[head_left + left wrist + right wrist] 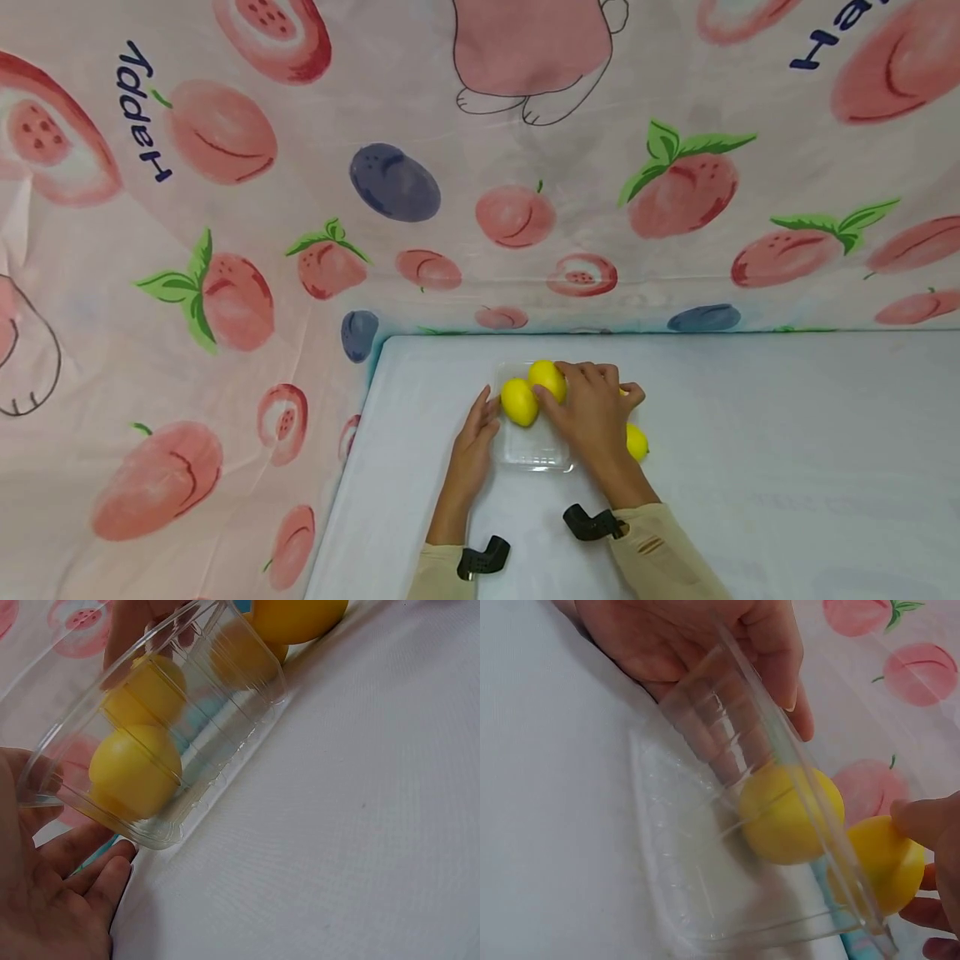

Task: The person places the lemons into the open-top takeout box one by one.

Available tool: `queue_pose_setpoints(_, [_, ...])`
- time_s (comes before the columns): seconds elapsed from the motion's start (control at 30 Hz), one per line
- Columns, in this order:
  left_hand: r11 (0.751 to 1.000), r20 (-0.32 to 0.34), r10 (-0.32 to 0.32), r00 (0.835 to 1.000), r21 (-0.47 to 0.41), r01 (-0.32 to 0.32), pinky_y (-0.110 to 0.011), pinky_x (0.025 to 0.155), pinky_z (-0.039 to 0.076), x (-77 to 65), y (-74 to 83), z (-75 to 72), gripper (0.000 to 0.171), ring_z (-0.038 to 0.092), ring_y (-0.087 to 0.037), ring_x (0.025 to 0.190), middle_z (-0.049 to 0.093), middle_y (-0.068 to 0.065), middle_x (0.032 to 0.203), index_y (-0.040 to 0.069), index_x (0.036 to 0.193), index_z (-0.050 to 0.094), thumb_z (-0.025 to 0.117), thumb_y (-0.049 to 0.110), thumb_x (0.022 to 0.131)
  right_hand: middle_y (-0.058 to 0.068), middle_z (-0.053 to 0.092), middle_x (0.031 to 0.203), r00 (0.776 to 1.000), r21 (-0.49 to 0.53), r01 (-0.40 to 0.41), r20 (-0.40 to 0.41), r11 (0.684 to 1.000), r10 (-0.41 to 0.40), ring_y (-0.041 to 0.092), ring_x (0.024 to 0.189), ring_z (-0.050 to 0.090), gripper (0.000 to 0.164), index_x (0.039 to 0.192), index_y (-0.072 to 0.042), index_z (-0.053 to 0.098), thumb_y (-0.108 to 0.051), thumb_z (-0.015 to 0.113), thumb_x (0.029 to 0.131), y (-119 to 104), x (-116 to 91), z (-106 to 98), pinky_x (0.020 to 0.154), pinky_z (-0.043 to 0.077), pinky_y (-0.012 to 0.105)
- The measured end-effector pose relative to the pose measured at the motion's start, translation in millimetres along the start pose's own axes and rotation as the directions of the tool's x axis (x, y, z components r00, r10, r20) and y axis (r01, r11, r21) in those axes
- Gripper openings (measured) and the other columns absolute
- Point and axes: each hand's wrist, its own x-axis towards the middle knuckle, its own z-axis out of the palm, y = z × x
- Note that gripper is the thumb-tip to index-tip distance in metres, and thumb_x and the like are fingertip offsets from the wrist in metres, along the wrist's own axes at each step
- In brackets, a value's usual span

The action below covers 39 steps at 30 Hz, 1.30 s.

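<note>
A clear plastic container [532, 450] sits on the white table. One yellow lemon [520, 402] lies inside it at the back left, also visible through the wall in the left wrist view. My right hand [597, 408] grips a second lemon [885, 862] between thumb and fingers, beside the first, at the container's back end. My left hand [472, 446] rests along the container's left side, its fingers fairly straight; in the right wrist view these fingers [720, 731] show through the clear wall.
Another lemon [637, 442] lies on the table [787, 467] right of the container, partly behind my right wrist. More yellow shows under my right hand. A fruit-printed cloth [435, 275] hangs behind the table and along its left side.
</note>
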Motion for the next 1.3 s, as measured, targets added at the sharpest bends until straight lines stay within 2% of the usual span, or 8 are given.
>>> queue_pose_setpoints(0.1, [1.000,-0.004,0.001,1.000,-0.002,-0.001,-0.056,0.122,0.030,0.4,0.3,0.2,0.054,0.048,-0.030,0.143,0.053,-0.007,0.153,0.028,0.159,0.037,0.048,0.021,0.106,0.012,0.068,0.131,1.000,0.028,0.013,0.019,1.000,-0.014,0.038,0.122,0.049,0.058,0.134,-0.015,0.067,-0.055,0.069,0.091,0.7,1.3,-1.7,0.094,0.028,0.070])
queue_pose_setpoints(0.2, [1.000,-0.007,-0.009,1.000,0.006,0.009,-0.056,0.122,0.031,-0.3,0.3,0.4,0.054,0.049,-0.030,0.142,0.053,-0.006,0.153,0.030,0.159,0.037,0.048,0.022,0.107,0.007,0.067,0.137,0.997,0.060,0.065,0.027,0.996,-0.067,0.037,0.124,0.049,0.055,0.139,-0.021,0.064,-0.052,0.069,0.093,2.4,2.1,-1.4,0.094,0.028,0.068])
queue_pose_setpoints(0.33, [1.000,0.002,-0.012,1.000,0.007,0.012,-0.055,0.122,0.031,-0.8,-0.4,0.9,0.055,0.049,-0.029,0.143,0.053,-0.005,0.153,0.031,0.160,0.035,0.046,0.022,0.107,0.001,0.068,0.137,0.992,0.060,0.125,0.027,0.990,-0.127,0.036,0.123,0.049,0.052,0.137,-0.025,0.066,-0.051,0.070,0.092,4.5,3.5,-0.6,0.092,0.028,0.067])
queue_pose_setpoints(0.53, [1.000,0.010,0.003,1.000,0.008,-0.003,-0.055,0.122,0.031,0.1,-0.2,0.5,0.055,0.048,-0.029,0.143,0.053,-0.005,0.154,0.029,0.160,0.034,0.046,0.022,0.107,0.002,0.069,0.135,0.991,0.047,0.129,0.025,0.991,-0.130,0.037,0.122,0.049,0.052,0.134,-0.025,0.068,-0.050,0.073,0.090,4.5,5.0,-1.3,0.092,0.029,0.068])
queue_pose_setpoints(0.83, [1.000,0.011,-0.016,1.000,0.019,0.016,-0.054,0.123,0.031,-0.5,1.0,-0.5,0.055,0.048,-0.028,0.143,0.052,-0.004,0.154,0.030,0.160,0.034,0.045,0.021,0.107,0.003,0.071,0.131,0.991,0.012,0.133,0.032,0.991,-0.133,0.037,0.122,0.049,0.053,0.131,-0.024,0.069,-0.050,0.078,0.086,3.5,5.3,-1.7,0.093,0.028,0.069])
queue_pose_setpoints(1.03, [1.000,0.019,0.000,1.000,0.016,0.000,-0.054,0.123,0.031,-0.3,1.6,0.0,0.055,0.048,-0.028,0.144,0.052,-0.005,0.154,0.029,0.160,0.034,0.046,0.021,0.107,0.004,0.072,0.129,0.989,-0.022,0.141,0.049,0.990,-0.140,0.037,0.123,0.049,0.053,0.130,-0.025,0.070,-0.050,0.079,0.085,4.9,7.1,-3.0,0.095,0.027,0.071])
queue_pose_setpoints(1.3, [1.000,0.000,-0.007,1.000,0.013,0.007,-0.055,0.122,0.031,-0.4,0.1,0.6,0.054,0.048,-0.028,0.144,0.052,-0.005,0.155,0.031,0.159,0.035,0.047,0.022,0.107,0.004,0.075,0.122,0.985,-0.059,0.160,0.067,0.985,-0.156,0.035,0.119,0.050,0.050,0.126,-0.022,0.072,-0.048,0.081,0.084,6.6,9.2,-4.8,0.095,0.026,0.071])
